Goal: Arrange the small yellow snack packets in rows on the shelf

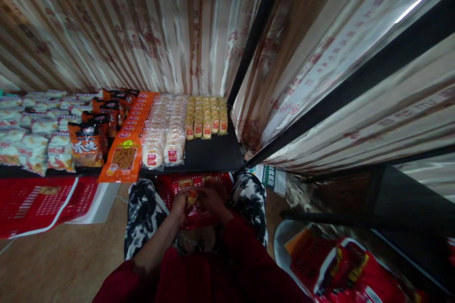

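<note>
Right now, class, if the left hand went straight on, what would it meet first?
The left hand would probably first meet the small yellow packet at its fingertips; depth is unclear.

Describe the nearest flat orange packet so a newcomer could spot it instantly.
Find the black shelf. Left of the round white packs runs a row of flat orange packets. Take the front packet, overhanging the edge: it alone shows its brown sticks.
</note>
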The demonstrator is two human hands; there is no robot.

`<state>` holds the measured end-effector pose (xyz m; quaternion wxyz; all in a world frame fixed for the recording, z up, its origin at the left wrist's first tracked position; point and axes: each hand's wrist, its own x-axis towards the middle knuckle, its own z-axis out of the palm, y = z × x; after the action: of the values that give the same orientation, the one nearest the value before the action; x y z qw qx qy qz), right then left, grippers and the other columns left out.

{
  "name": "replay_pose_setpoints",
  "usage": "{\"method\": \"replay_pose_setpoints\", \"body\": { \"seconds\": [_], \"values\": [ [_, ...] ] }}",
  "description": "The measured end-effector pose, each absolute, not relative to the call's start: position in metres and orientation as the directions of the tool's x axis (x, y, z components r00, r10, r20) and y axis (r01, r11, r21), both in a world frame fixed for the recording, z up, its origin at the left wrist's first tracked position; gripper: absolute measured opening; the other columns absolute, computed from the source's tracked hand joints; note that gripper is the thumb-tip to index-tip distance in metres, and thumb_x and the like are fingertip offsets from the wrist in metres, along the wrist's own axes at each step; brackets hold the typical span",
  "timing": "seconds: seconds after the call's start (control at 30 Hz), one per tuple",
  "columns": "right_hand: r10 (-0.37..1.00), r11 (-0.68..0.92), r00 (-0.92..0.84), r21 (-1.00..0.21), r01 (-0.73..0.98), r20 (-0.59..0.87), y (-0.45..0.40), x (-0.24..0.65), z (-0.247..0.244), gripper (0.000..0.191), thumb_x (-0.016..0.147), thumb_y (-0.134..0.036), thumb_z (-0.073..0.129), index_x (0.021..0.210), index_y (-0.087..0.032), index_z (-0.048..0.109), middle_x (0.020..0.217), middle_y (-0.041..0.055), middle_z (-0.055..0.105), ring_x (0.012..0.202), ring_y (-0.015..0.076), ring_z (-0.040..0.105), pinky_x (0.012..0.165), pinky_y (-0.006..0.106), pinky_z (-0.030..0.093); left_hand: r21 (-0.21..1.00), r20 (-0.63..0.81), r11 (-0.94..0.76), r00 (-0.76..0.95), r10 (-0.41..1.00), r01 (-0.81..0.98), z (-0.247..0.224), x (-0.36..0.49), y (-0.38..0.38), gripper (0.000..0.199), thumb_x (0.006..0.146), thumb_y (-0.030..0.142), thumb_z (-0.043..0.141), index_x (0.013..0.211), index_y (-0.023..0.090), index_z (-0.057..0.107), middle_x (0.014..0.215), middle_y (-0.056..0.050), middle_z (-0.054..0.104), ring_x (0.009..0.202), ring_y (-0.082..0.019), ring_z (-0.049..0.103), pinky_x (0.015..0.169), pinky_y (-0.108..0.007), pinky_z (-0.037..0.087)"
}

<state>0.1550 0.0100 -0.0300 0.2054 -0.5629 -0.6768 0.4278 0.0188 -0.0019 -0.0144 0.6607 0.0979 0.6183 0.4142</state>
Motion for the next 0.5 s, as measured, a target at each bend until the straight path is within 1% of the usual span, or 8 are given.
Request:
{"method": "replay_pose_setpoints", "body": {
  "seconds": [0.13,0.23,0.37,0.5],
  "values": [
    [0.942,0.055,-0.288,-0.771,0.635,-0.170,0.008,0.158,-0.019,0.037,0.076,-0.009,0.047,0.103,-0.018,0.069,0.096,0.0097,0.069,0.088,0.0189,0.062,0.083,0.029,0.046,0.632,-0.744,0.650,-0.094,0.662,-0.423,-0.006,0.016,-0.005,0.026,0.060,0.010,0.050,0.083,0.015,0.060,0.068,-0.002,0.065,0.055,-0.012,0.058,0.053,-0.023,0.042],
    [0.955,0.067,-0.260,-0.751,0.657,-0.143,0.006,0.160,-0.009,0.034,0.075,-0.010,0.049,0.102,-0.017,0.069,0.098,0.0104,0.068,0.092,0.0188,0.060,0.086,0.029,0.045,0.639,-0.729,0.631,-0.087,0.678,-0.440,0.001,0.014,-0.007,0.028,0.058,0.011,0.051,0.084,0.015,0.061,0.070,-0.002,0.065,0.058,-0.012,0.059,0.054,-0.023,0.042],
    [0.966,0.075,-0.233,-0.737,0.672,-0.114,0.003,0.162,0.002,0.032,0.075,-0.009,0.051,0.099,-0.019,0.069,0.098,0.0079,0.067,0.094,0.0179,0.058,0.088,0.029,0.043,0.639,-0.716,0.629,-0.043,0.697,-0.442,0.006,0.013,-0.009,0.027,0.055,0.012,0.052,0.081,0.014,0.061,0.072,-0.003,0.065,0.060,-0.013,0.059,0.055,-0.023,0.041],
    [0.964,0.092,-0.245,-0.742,0.665,-0.101,0.001,0.164,0.011,0.029,0.076,-0.008,0.051,0.096,-0.019,0.069,0.095,0.0063,0.067,0.094,0.0176,0.056,0.088,0.031,0.041,0.643,-0.710,0.627,-0.035,0.703,-0.440,0.013,0.013,-0.011,0.025,0.055,0.014,0.052,0.079,0.014,0.060,0.070,-0.001,0.064,0.059,-0.012,0.058,0.054,-0.022,0.040]
  ]
}}
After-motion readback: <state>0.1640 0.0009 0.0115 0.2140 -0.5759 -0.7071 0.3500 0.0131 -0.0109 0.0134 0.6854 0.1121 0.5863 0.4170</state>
